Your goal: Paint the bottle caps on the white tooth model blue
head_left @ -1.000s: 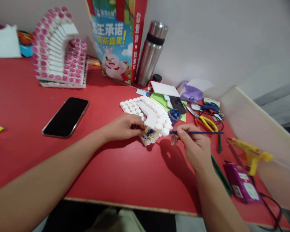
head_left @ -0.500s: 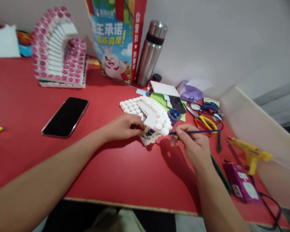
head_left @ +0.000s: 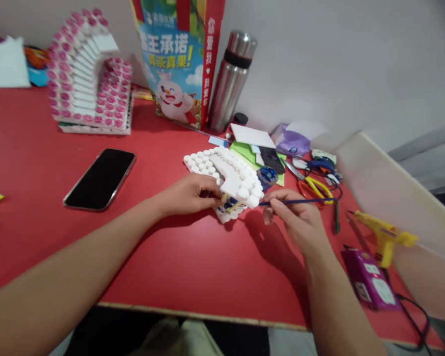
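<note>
A small white craft model (head_left: 233, 187), covered in round white knobs and with a curved plain strip, sits tilted over the red table. Blue patches show on its near inner side. My left hand (head_left: 193, 198) has its fingers closed on the model's left side. In my right hand (head_left: 292, 212) is a thin paintbrush (head_left: 307, 201) with a dark blue handle, pinched between thumb and fingers. The brush points left at the model's near side, and its tip is hidden there. Just behind stands a small pot of blue paint (head_left: 267, 177).
A phone (head_left: 101, 179) lies left. Behind are a larger pink-and-white model (head_left: 91, 74), a printed bag (head_left: 178, 64) and a steel flask (head_left: 233, 81). On the right are pliers (head_left: 317, 190), a yellow glue gun (head_left: 383, 235) and a purple box (head_left: 371, 279) with a cable.
My right hand and forearm have shifted very slightly. The model and my left hand stay in place.
</note>
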The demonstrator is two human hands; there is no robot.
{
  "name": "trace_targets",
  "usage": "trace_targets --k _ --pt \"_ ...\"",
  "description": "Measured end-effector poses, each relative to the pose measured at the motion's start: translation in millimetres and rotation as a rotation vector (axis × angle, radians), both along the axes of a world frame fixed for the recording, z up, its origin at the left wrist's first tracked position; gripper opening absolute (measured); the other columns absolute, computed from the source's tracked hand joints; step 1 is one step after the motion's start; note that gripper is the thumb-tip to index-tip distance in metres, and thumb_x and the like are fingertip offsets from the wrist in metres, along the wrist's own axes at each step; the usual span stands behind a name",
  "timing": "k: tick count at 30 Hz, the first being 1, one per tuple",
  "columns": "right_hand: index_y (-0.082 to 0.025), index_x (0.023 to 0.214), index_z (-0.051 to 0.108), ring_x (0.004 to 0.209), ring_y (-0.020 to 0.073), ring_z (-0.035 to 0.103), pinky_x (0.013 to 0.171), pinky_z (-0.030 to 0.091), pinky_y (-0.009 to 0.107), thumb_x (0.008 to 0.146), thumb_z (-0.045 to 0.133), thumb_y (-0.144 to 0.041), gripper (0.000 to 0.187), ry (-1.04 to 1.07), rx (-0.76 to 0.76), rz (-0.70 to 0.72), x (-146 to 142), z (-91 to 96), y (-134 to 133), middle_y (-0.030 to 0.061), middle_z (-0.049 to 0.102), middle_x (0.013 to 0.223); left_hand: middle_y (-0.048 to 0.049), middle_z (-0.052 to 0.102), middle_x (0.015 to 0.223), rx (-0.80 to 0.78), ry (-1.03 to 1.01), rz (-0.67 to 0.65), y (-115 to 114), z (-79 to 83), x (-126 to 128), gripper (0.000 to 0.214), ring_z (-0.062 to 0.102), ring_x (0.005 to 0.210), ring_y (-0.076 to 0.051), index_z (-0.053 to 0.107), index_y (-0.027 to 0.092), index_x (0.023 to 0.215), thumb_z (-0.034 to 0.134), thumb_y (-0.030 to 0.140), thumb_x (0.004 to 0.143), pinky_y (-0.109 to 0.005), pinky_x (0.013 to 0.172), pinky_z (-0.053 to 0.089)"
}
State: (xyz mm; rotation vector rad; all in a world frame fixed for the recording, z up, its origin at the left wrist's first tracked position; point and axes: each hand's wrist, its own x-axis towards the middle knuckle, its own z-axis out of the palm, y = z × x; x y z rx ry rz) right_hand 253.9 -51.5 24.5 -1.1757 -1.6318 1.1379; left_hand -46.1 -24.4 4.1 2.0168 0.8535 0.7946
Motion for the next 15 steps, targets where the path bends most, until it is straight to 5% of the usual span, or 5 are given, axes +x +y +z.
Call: trace_targets --k 15 --pt "-0.022 0.097 0.077 0.065 0.0182 0.065 0.062 0.051 0.033 0.097 0.076 -0.043 0.021 0.025 0.011 0.024 0.4 -0.2 0.2 0.0024 0.070 0.075 -0.0024 0.071 0.079 -0.002 -0.019 0.005 -0.5 -0.9 -0.2 0.012 0.065 0.076 -0.014 0.077 0.015 0.085 0.069 0.017 0.092 -0.025 0.074 0.047"
